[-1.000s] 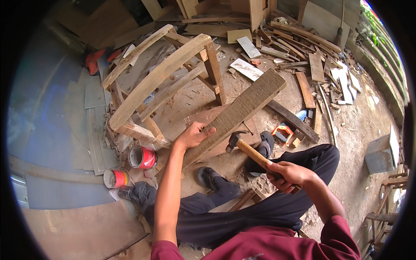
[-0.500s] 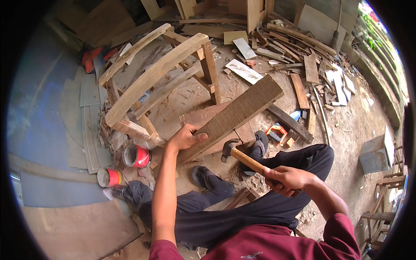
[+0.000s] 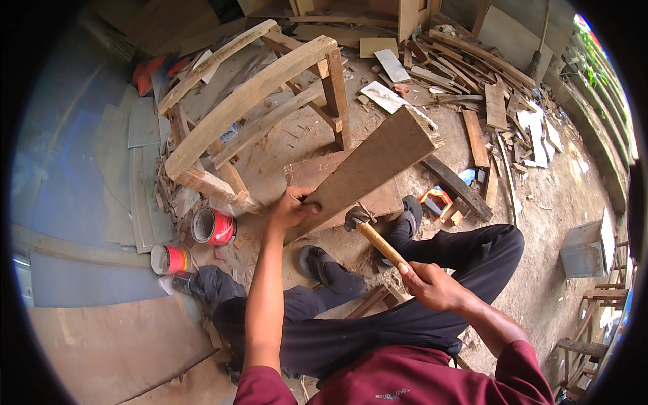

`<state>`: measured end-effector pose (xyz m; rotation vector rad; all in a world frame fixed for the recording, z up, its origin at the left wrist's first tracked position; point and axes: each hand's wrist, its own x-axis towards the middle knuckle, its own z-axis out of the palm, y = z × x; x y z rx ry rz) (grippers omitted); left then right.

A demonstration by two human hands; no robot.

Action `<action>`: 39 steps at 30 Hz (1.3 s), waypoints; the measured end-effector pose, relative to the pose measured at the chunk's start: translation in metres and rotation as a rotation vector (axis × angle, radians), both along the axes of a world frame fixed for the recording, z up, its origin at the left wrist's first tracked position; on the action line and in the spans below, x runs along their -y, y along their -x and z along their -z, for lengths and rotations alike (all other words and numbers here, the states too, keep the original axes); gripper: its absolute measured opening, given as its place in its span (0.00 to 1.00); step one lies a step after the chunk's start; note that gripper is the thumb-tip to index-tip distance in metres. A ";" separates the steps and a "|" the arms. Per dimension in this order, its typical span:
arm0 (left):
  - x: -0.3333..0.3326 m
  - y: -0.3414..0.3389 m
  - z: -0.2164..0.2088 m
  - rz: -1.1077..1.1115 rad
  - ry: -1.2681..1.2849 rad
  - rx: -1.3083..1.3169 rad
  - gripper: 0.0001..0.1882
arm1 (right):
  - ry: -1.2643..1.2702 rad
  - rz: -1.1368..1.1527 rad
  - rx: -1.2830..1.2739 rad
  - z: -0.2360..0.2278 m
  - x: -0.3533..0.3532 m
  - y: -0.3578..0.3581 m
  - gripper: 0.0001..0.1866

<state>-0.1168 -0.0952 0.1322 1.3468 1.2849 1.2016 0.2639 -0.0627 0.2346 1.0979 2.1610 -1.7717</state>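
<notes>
right hand (image 3: 432, 287) closed around the wooden handle of a hammer (image 3: 378, 239), nearest the body; hammer head sits just beside the lower edge of the plank (image 3: 368, 169). left hand (image 3: 290, 209) grips the near end of the plank, fingers wrapped over its edge, arm stretched forward. plank lies tilted, slanting up and away to the right, resting over a flat reddish board. two red paint cans (image 3: 212, 226) stand left of the plank's near end, on the ground. beyond the plank, a curved wooden frame (image 3: 250, 101). to the plank's far right, scattered wood offcuts (image 3: 493, 108) on the dirt.
</notes>
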 end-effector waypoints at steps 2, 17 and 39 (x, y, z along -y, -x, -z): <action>0.004 0.002 0.002 -0.006 -0.026 -0.007 0.17 | -0.002 0.007 -0.020 0.011 0.000 -0.002 0.30; 0.032 -0.003 0.018 -0.304 -0.186 0.058 0.24 | 0.028 0.019 -0.136 0.023 0.008 0.030 0.27; 0.081 0.045 0.044 -0.893 -0.358 0.467 0.48 | -0.094 -0.204 -0.028 0.004 0.017 0.130 0.31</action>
